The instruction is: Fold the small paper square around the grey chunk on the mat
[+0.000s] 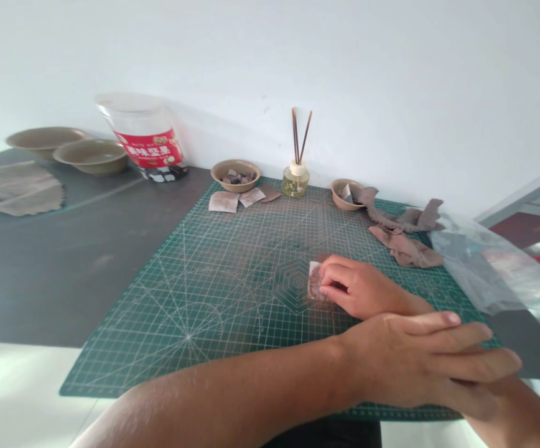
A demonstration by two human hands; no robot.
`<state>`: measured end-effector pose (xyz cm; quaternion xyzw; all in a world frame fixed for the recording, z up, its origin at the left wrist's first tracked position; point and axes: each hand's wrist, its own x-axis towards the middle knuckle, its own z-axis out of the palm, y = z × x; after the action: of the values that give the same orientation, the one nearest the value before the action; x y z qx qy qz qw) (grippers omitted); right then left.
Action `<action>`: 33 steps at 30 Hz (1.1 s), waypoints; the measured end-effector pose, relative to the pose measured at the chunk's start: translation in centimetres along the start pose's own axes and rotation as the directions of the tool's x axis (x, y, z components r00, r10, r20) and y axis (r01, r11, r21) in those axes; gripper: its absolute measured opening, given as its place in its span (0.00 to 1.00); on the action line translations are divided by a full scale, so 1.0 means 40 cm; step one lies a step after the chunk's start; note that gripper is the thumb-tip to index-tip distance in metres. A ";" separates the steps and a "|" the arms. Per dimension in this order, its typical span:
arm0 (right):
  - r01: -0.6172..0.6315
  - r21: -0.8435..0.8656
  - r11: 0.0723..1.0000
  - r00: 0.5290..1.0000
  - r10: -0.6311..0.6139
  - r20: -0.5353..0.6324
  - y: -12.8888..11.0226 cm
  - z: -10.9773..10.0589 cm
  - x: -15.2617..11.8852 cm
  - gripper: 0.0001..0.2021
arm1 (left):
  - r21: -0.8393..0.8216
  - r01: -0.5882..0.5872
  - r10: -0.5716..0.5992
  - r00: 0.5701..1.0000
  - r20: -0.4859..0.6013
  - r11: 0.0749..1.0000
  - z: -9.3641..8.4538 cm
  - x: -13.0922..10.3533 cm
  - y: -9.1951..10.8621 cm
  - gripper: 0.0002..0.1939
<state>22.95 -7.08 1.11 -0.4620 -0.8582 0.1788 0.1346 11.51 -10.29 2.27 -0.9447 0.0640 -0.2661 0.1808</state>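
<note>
My right hand is closed, its curled fingertips pressed down on a small whitish square of paper with brown smudges. What the fingertips pinch, if anything, is hidden under them. Reddish-brown dust lies around the paper on the green cutting mat. My left arm crosses in from the left, and my left hand rests over my right wrist and forearm with its fingers stretched out, holding nothing.
A bowl of broken pieces, whitish sheets, a reed diffuser and a smaller bowl line the back. Brown cloths and a clear plastic bag lie right; a labelled jar and bowls stand left.
</note>
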 end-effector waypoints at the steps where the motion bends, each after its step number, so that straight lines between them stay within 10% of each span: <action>1: 0.001 0.000 1.000 1.000 -0.001 0.000 0.000 0.000 0.001 0.04 | 0.001 -0.006 0.006 1.000 0.012 1.000 -0.001 0.001 0.000 0.23; 33: 0.011 0.055 0.998 1.000 -0.011 0.003 0.005 0.001 0.003 0.05 | -0.026 0.070 -0.073 0.991 -0.115 0.997 0.024 -0.013 0.000 0.18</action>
<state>23.00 -6.88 0.99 -0.4531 -0.8557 0.2022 0.1469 11.57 -9.90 1.26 -0.9312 0.0434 -0.3261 0.1568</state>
